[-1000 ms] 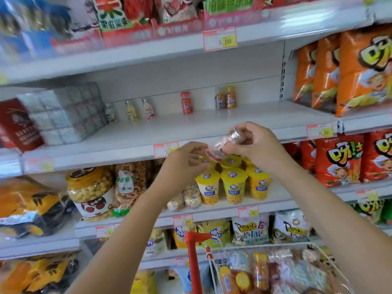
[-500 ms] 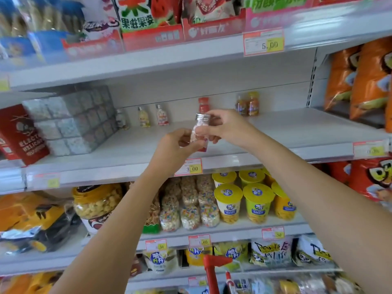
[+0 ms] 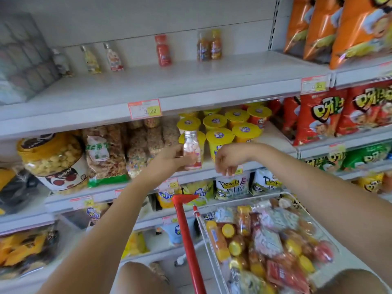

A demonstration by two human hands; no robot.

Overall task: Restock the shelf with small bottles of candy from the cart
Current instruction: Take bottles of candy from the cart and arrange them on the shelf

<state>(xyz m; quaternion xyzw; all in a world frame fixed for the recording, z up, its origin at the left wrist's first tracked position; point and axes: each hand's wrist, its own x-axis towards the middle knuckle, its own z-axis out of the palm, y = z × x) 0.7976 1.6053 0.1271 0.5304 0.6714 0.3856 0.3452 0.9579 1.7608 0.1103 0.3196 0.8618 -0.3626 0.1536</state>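
My left hand (image 3: 169, 159) grips a small clear candy bottle (image 3: 191, 149) with a silver cap and pink-white candies, held upright in front of the shelf of yellow cups. To its right, my right hand (image 3: 228, 160) hangs apart from the bottle, fingers pointing down and holding nothing. The white shelf (image 3: 191, 81) above carries a few small bottles along its back: a red bottle (image 3: 163, 50), two brown bottles (image 3: 209, 45) and two pale bottles (image 3: 101, 58). The cart (image 3: 265, 240), wire-sided with a red handle, sits at lower right, full of small candy bottles.
Yellow-lidded cups (image 3: 224, 128) and bagged snacks (image 3: 127, 149) fill the shelf behind my hands. A wrapped grey box pack (image 3: 23, 58) stands at the left of the white shelf. Orange chip bags (image 3: 339, 26) hang at upper right. A price tag (image 3: 144, 108) marks the shelf edge.
Both hands have dropped below the white shelf. My right hand has let go of the bottle and moved right; my left hand now holds it alone. The view tilted down toward the cart.
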